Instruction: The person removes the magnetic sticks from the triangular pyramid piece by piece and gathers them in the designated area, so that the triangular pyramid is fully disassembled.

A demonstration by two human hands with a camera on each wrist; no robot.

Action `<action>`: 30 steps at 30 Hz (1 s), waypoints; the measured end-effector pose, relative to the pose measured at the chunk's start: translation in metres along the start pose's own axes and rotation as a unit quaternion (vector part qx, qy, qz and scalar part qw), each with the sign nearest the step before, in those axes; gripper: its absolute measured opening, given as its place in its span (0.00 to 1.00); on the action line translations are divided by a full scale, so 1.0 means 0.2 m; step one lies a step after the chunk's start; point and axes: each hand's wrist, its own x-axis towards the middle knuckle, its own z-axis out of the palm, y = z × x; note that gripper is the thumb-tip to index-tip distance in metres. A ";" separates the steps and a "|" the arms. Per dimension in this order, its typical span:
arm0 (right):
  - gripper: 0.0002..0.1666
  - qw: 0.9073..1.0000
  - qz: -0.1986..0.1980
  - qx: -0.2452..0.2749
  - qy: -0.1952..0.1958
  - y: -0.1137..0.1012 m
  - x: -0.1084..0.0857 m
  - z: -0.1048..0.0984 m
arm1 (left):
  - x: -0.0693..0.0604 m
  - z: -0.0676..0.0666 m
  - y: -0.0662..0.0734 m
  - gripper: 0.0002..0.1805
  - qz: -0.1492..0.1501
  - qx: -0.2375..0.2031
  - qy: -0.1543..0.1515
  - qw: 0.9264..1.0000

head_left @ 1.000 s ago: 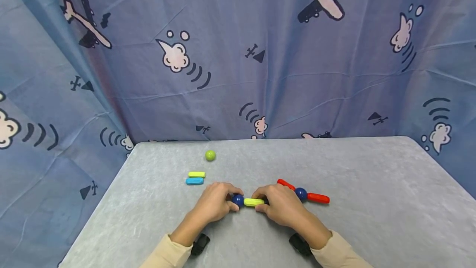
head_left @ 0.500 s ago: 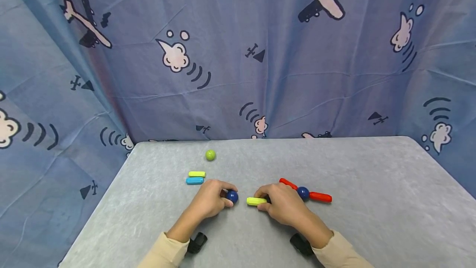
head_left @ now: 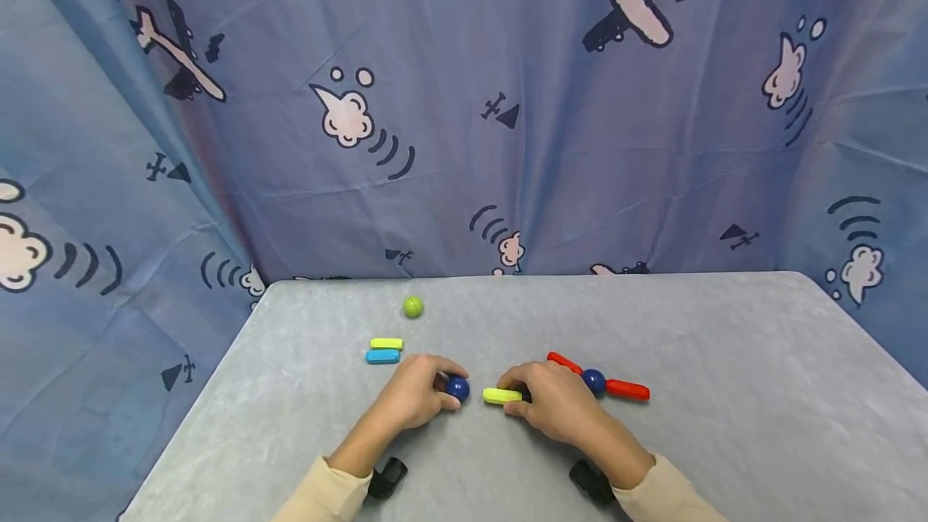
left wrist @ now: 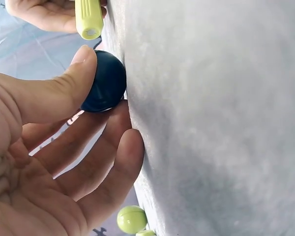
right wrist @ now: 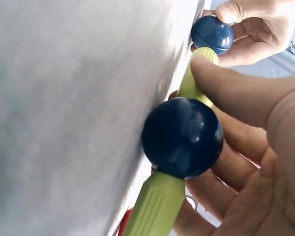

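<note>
The left hand (head_left: 415, 395) pinched a blue ball (head_left: 457, 388) on a grey table (head_left: 725, 425), near a yellow rod (head_left: 502, 396) gripped by the right hand (head_left: 557, 399); any slack hold risked a runaway ball

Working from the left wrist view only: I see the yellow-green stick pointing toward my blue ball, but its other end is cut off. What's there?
Observer: A second blue ball; the right wrist view shows it against the far end of that yellow-green stick.

Operator: Anything lying past the right hand?

Observer: Yes, the head view shows a third blue ball beyond the right hand, between two red sticks.
</note>
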 end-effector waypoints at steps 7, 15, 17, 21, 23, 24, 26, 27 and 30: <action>0.14 1.000 -0.026 0.010 0.010 0.03 -0.01 -0.01 | 0.02 -0.02 -0.01 0.21 0.006 0.002 -0.001 1.000; 0.17 1.000 -0.007 0.002 0.006 0.06 -0.04 -0.05 | 0.08 -0.07 -0.02 0.21 -0.015 0.000 0.020 1.000; 0.17 1.000 -0.006 -0.001 0.008 0.08 -0.04 -0.06 | 0.11 -0.08 -0.02 0.21 -0.023 0.002 0.028 0.999; 0.18 1.000 -0.025 -0.001 0.013 0.13 -0.07 -0.08 | 0.14 -0.09 -0.03 0.21 -0.032 0.005 0.040 0.999; 0.19 0.999 -0.041 -0.002 0.010 0.15 -0.08 -0.10 | 0.16 -0.10 -0.03 0.21 -0.034 0.008 0.044 0.998; 0.19 0.999 -0.047 -0.002 0.005 0.17 -0.09 -0.11 | 0.17 -0.10 -0.04 0.21 -0.036 0.010 0.047 0.998; 0.21 0.998 -0.056 -0.003 -0.010 0.19 -0.10 -0.13 | 0.18 -0.11 -0.04 0.21 -0.040 0.014 0.052 0.998; 0.22 0.998 -0.061 -0.003 -0.020 0.20 -0.10 -0.14 | 0.19 -0.11 -0.04 0.21 -0.043 0.015 0.054 0.997; 0.24 0.996 -0.082 -0.004 -0.045 0.24 -0.12 -0.16 | 0.22 -0.13 -0.05 0.21 -0.055 0.014 0.063 0.996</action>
